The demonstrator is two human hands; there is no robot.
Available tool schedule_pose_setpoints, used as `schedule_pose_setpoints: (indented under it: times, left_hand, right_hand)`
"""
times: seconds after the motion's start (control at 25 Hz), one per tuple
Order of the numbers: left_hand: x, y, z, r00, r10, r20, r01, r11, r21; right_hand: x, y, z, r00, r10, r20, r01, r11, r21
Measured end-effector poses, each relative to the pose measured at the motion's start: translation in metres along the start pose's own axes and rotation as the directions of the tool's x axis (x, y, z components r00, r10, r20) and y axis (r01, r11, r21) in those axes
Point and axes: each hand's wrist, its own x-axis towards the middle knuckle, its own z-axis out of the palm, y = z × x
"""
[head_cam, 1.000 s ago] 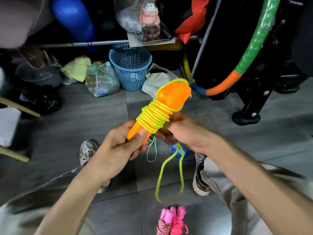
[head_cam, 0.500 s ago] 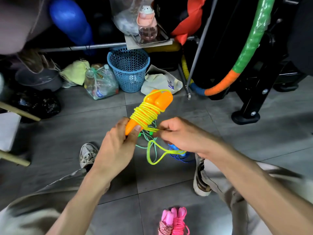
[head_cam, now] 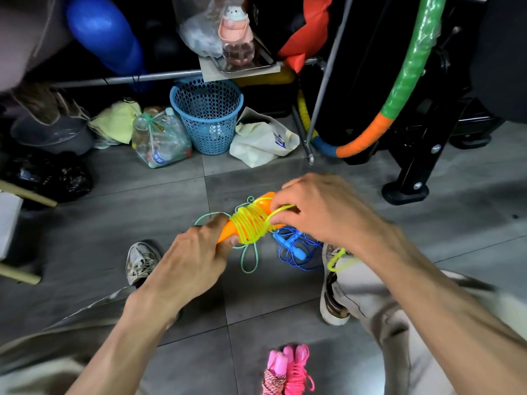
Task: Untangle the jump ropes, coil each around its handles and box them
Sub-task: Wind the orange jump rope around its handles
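My left hand (head_cam: 196, 258) grips the narrow end of the orange handles (head_cam: 228, 233) of a jump rope. Yellow-green cord (head_cam: 251, 223) is coiled round the handles in many turns. My right hand (head_cam: 322, 212) reaches over the thick end and pinches a strand of that cord; a short yellow loop (head_cam: 336, 260) hangs under my right wrist. On the floor below lie a blue jump rope (head_cam: 296, 249) in a loose tangle and a thin green-white cord (head_cam: 248, 260). A coiled pink jump rope (head_cam: 288, 372) lies near the bottom edge.
My two shoes (head_cam: 139, 260) (head_cam: 332, 295) stand on the grey tiled floor. Behind are a blue mesh basket (head_cam: 208, 112), a bag of plastic bottles (head_cam: 159, 138), a white cloth bag (head_cam: 262, 138), a striped hoop (head_cam: 399, 95) and a black equipment frame (head_cam: 413, 172).
The bundle has come down and lies flatter. My right hand went from beside the handles to over their thick end, taking up the hanging loop; only a short piece remains loose.
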Motion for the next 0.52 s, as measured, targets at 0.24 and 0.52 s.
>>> schedule_pose_setpoints:
  times: [0.24,0.52]
  left_hand:
    - [-0.012,-0.004,-0.006,0.906,0.362,0.218,-0.33,0.929,-0.17]
    - [-0.023,-0.002,-0.017,0.861,0.457,0.224,-0.139,0.634,-0.76]
  right_hand:
    - [0.006,0.016,-0.014,0.966,-0.045,0.254,-0.062,0.915,0.398]
    - [0.008,0.02,-0.02,0.969,-0.097,0.227,-0.179,0.354,0.918]
